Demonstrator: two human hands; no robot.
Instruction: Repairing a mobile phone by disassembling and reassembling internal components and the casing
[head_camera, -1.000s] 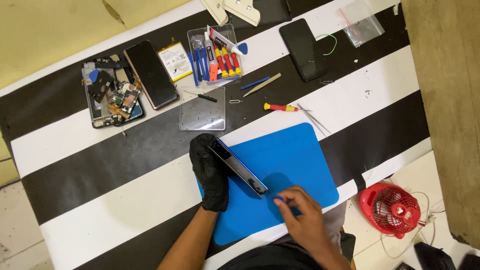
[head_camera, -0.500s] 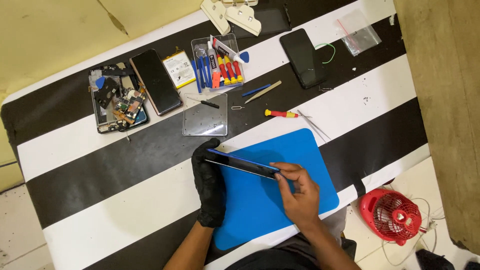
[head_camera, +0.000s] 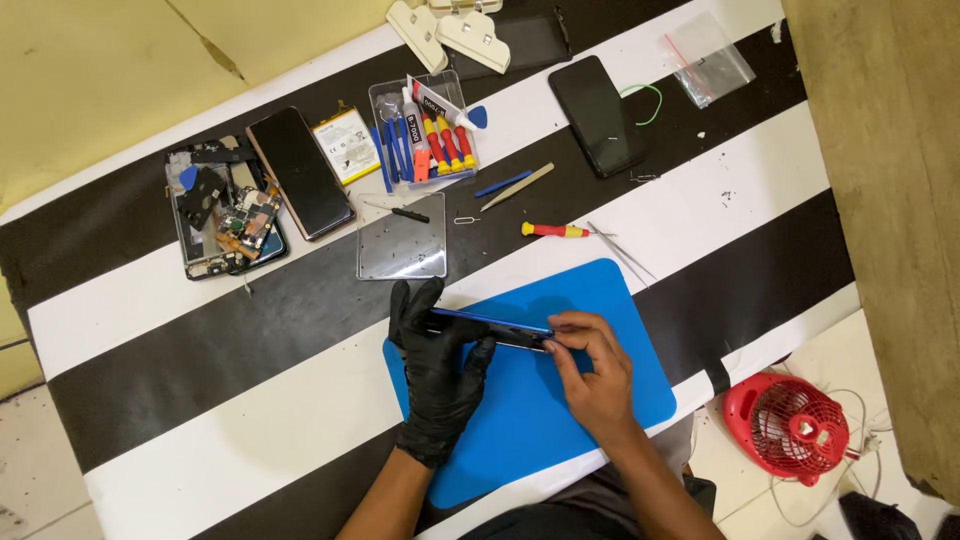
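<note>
A: Over the blue mat (head_camera: 560, 420), near the front edge of the striped tabletop (head_camera: 250, 400), a dark phone (head_camera: 490, 330) is held up on its long edge. Who has it?

B: Both hands. The left hand (head_camera: 432, 375), in a black glove, is clenched around the phone's left end, fingers curled over the top edge. The bare right hand (head_camera: 592, 372) pinches the right end between thumb and fingertips.

A: Which way does it run?

B: Its long axis lies nearly left to right across the mat, the right end dipping slightly toward the person. One broad face looks up and away toward the tool tray (head_camera: 425, 125); from here only the thin blue-edged rim and a sliver of dark face show.

A: How should the grip be handled, in your view?

B: I'd keep the gloved hand as the steady anchor and let the right fingertips do the fine work at the corner. Pressure belongs on the frame, not the flat faces, since a thin slab flexes when squeezed. Holding it low over the mat seems wise; a slip would then land softly. The red-handled screwdriver (head_camera: 556, 230) and tweezers (head_camera: 622, 252) lie just beyond the mat, near enough to take up.
</note>
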